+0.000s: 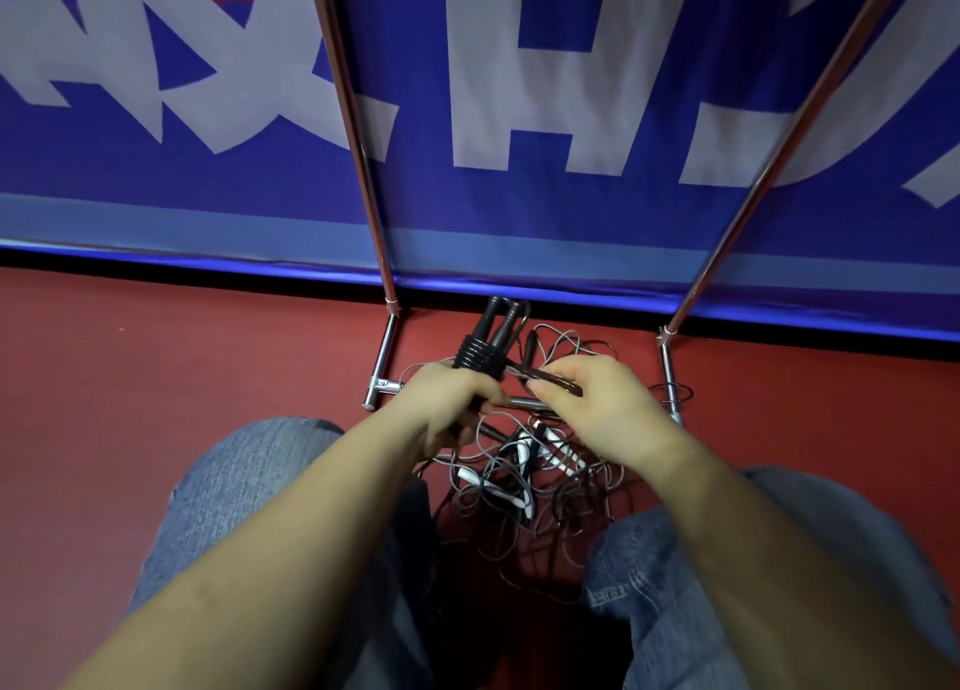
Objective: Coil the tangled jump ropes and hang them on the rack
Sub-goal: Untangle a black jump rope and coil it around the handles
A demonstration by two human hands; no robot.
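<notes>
Over the tangle (pixel 524 461), left hand (pixel 447 403) grips black handles (pixel 491 333); right hand (pixel 597 403) pinches cord (pixel 540 375).

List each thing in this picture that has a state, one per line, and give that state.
Black rope: coiled round its two handles, not yet hung.
Left hand: grips the handles.
Right hand: pinches the rope's loose end.
Rope pile: tangled on the floor.
Rack: standing, nothing visibly hung.

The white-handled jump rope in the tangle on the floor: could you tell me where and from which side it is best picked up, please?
Probably by a white handle: rigid, lying atop the tangle, so come from above. The left hand and right hand hold the black rope.
</notes>
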